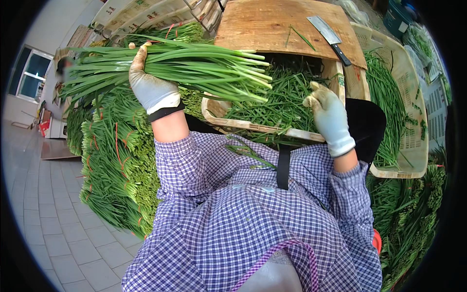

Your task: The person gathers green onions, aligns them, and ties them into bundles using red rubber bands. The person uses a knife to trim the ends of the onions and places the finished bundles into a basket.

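My gloved left hand [151,82] is closed around a large bunch of Chinese chives [204,67], whose pale cut ends point right. My gloved right hand [325,113] is raised over the right front part of a plastic crate, its fingers curled; whether it holds anything small cannot be made out. Loose chive trimmings [284,95] fill the plastic crate [248,125] in front of me. Beyond it lies a wooden board [270,27], with a cleaver [328,36] resting near its right side, the black handle towards me. A few loose green blades lie on the board.
Tied chive bundles [113,160] with red bands are stacked at left. A pale crate [412,120] with loose chives stands at right, above more chives [405,219]. Stacked crates [142,16] stand at the back left. A person [65,67], partly hidden, is at far left.
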The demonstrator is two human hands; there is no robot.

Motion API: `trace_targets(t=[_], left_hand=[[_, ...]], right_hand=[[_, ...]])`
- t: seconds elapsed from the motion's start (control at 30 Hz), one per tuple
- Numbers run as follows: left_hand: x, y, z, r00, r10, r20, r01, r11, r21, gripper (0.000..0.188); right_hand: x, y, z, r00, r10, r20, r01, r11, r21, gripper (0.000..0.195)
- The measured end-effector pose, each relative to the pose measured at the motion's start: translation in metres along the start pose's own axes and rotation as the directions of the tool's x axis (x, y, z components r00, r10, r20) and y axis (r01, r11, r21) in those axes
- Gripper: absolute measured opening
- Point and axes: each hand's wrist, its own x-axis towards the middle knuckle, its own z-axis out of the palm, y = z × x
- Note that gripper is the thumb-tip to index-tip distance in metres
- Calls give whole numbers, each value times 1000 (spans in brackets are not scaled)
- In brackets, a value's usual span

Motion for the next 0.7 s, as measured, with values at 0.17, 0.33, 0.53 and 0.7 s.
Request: trace_targets(t=[0.17,0.33,0.53,0.7], left_hand=[[-20,-20,10,999,-45,-20,45,999,10,34],[-56,-29,39,993,-100,64,102,995,-24,41],[-40,-19,33,999,24,46,-25,1000,18,32],[-3,5,7,999,24,43,-21,998,-65,31]], right_hand=[[4,-66,17,979,-180,-98,186,980,63,33],[21,-73,59,978,177,107,-206,845,494,25],[13,-17,68,951,310,18,-305,920,246,29],[12,23,32,976,69,209,-141,924,355,29]])
